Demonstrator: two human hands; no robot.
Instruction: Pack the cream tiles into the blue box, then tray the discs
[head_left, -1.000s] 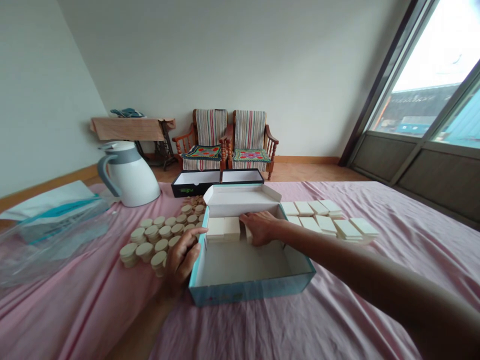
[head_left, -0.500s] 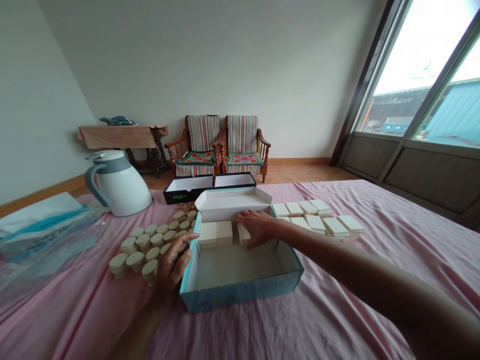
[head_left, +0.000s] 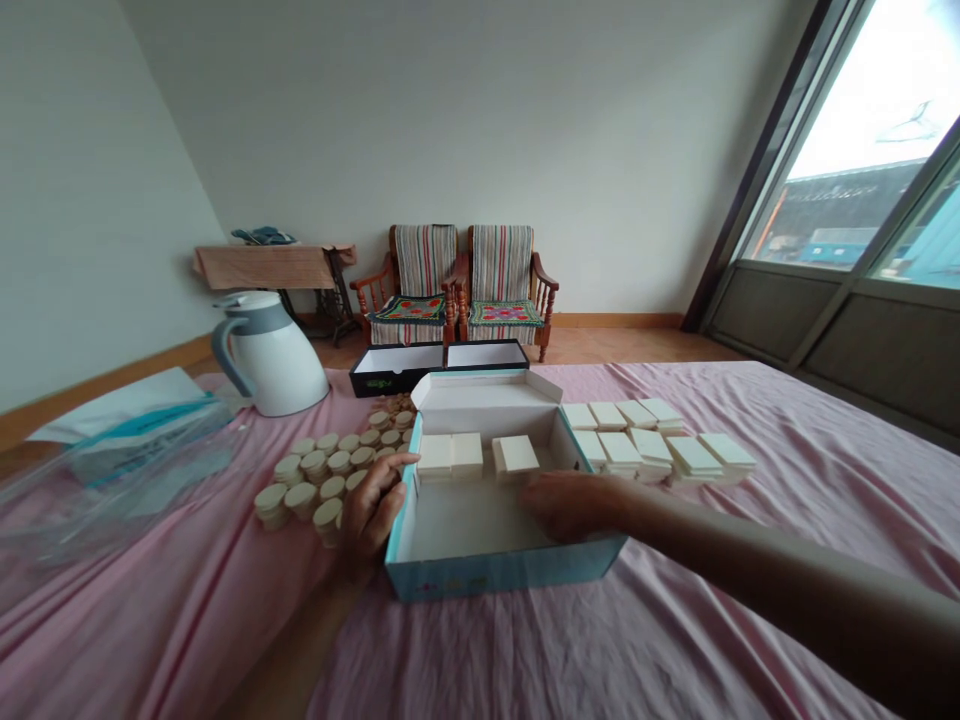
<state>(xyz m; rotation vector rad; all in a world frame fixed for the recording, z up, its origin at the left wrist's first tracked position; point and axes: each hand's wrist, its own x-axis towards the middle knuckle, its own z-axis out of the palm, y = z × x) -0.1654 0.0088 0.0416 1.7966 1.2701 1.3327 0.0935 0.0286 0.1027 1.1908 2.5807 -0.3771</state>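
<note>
An open teal cardboard box [head_left: 495, 575] sits on the pink cloth in front of me. Three stacks of cream rectangular blocks [head_left: 480, 455] stand along its far wall. My left hand [head_left: 371, 510] rests against the box's left wall, fingers curled on the rim. My right hand [head_left: 570, 503] hovers over the box's right side, a little back from the blocks, fingers loosely bent with nothing visible in them. More rectangular blocks [head_left: 656, 445] lie in rows to the right of the box. Round cream discs [head_left: 322, 470] are stacked to its left.
A white jug [head_left: 270, 355] stands at the back left. A black tray [head_left: 435, 365] lies behind the box. A clear plastic bag [head_left: 112, 470] lies at the far left. Two wooden chairs [head_left: 461, 290] and a side table [head_left: 274, 265] stand by the far wall.
My right hand has let go of the third stack of blocks and drawn back toward me over the box. My left hand stays on the left wall.
</note>
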